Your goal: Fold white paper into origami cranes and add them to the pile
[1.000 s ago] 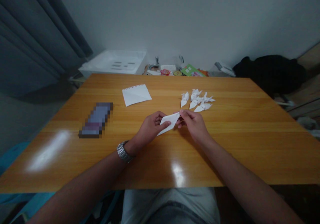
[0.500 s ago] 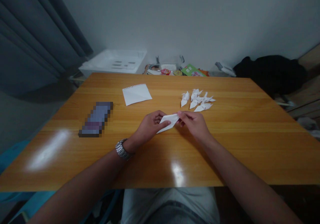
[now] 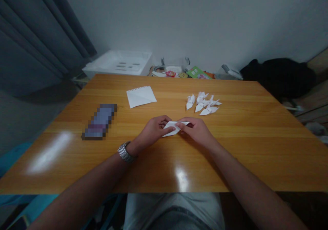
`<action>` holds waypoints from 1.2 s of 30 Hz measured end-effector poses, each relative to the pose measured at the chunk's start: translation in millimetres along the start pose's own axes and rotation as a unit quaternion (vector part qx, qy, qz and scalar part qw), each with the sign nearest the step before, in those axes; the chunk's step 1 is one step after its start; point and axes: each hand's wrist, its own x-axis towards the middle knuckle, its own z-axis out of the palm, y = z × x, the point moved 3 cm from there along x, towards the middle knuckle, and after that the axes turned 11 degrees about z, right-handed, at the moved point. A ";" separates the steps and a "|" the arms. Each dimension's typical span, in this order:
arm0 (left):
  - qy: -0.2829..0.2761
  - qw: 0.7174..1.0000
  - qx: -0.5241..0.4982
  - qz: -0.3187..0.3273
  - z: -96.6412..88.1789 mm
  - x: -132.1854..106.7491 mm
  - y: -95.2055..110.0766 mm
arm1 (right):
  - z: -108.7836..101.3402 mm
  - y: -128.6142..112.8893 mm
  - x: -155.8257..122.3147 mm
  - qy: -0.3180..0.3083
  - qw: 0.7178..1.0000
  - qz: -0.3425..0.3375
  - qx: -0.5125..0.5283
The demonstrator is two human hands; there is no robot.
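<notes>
Between my hands, above the middle of the wooden table (image 3: 256,144), is a folded white paper (image 3: 170,124) with pointed ends. My left hand (image 3: 155,129) grips its left part, thumb on top and fingers curled behind. On the paper's right part my right hand (image 3: 196,127) pinches with the thumb on the upper face; some of its fingertips are hidden behind the fold. Beyond my right hand lie several white origami cranes (image 3: 205,103) in a loose cluster. A sheet of notebook paper (image 3: 141,96) with a perforated top edge lies flat beyond my left hand.
A pixelated phone-like slab (image 3: 99,122) rests on the table's left side. Past the far edge stand a white foam box (image 3: 120,61) and a green packet (image 3: 197,72) among small items. A black cloth heap (image 3: 279,74) sits at the far right.
My right hand has shifted slightly left and toward me, its thumb now further in over the folded paper. The paper's right tip now shows beyond that thumb. My left hand keeps its hold.
</notes>
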 end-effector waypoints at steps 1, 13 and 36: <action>-0.001 1.000 -0.009 -0.002 0.5 -0.1 0.0 | -0.1 0.5 0.1 0.004 1.000 0.002 -0.005; 0.094 0.983 -0.147 -0.065 -6.7 0.4 -3.8 | -8.3 10.3 8.1 0.064 0.974 0.071 0.204; 0.050 0.999 0.017 0.010 -4.2 1.0 1.4 | -3.4 7.0 5.0 0.052 0.999 0.003 -0.002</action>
